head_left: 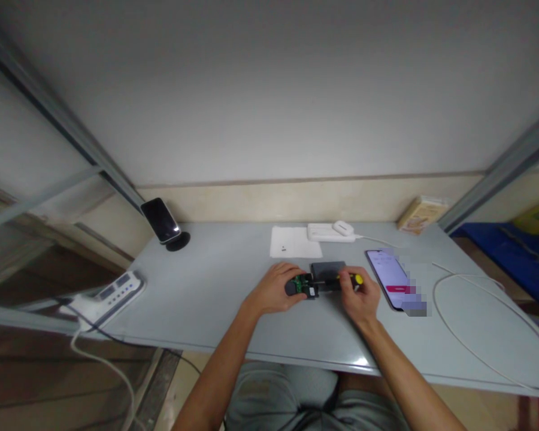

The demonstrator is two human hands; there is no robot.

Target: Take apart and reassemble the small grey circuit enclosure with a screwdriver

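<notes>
White power strip point(117, 296) sits at lower left on the grey worktop point(197, 293). Just below the frame's centre, the left hand point(273, 291) has its grip around a green-and-black circuit device point(311, 292); next, the right hand point(362, 296) grips a yellow-ended screwdriver point(356, 279), shaft towards the device. Right of it lies a lit phone point(386, 275).

A white power strip point(113, 296) lies far left, a small box point(421, 215) back right.

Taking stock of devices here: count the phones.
2: a lit phone flat on the table, beside the right hand, and what looks like a dark phone propped on a stand at left.
</notes>
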